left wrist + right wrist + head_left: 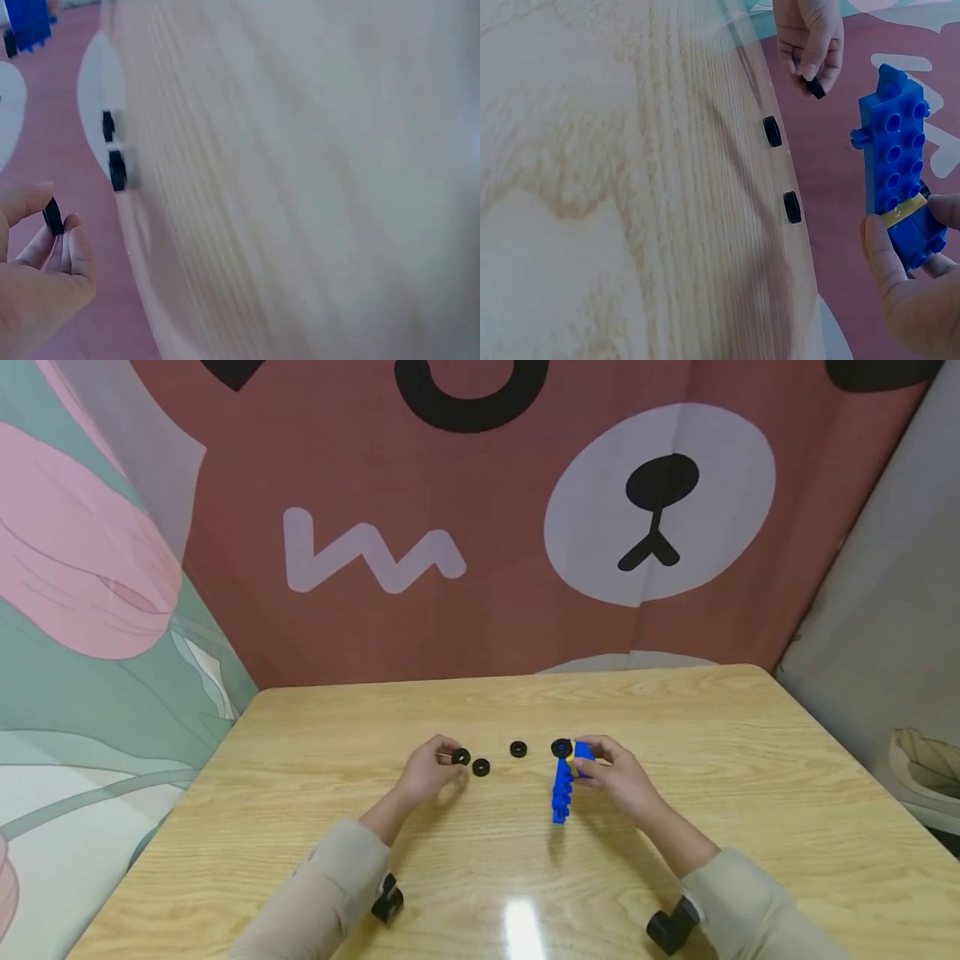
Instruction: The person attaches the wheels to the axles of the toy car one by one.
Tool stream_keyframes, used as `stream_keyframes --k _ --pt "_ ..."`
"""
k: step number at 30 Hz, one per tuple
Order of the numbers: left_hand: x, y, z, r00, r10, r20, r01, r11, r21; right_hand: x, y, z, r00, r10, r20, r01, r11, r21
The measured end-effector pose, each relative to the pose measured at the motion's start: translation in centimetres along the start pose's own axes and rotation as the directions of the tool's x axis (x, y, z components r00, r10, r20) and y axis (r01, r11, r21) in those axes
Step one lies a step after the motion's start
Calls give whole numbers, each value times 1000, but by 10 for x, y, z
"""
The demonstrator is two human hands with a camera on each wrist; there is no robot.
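Note:
My left hand pinches a small black tire between thumb and fingers, above the wooden table. In my right hand is a blue toy car chassis with studs, pegs along its sides and a yellow piece near the gripped end. One black tire is on the chassis at that end. Between the hands lie two loose black tires on the table, one tire close to the left fingers and another tire farther right. The right wrist view shows the chassis's studded face.
The wooden table ends at a back edge before a reddish-brown curtain with a cartoon face. Black camera mounts are on both wrists. A pale fabric wall stands at the right.

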State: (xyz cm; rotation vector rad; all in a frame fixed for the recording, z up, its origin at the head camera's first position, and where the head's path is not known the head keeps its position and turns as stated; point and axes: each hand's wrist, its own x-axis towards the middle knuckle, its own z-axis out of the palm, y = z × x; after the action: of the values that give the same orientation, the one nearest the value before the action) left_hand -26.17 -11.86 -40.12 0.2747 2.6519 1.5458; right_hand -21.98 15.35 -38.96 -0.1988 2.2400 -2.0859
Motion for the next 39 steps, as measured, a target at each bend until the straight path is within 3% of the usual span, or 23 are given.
stream_keyframes --k 9,33,39 --pt "-16 15 10 995 23 99 -18 999 -51 -1 -2 2 999 0 33 -1 999 34" --pt "-41 51 40 961 141 240 -103 981 -163 -8 -8 5 999 -31 26 30 999 40" --pt "-54 76 39 957 153 246 -119 982 -149 -7 -7 6 999 -31 30 30 999 34"
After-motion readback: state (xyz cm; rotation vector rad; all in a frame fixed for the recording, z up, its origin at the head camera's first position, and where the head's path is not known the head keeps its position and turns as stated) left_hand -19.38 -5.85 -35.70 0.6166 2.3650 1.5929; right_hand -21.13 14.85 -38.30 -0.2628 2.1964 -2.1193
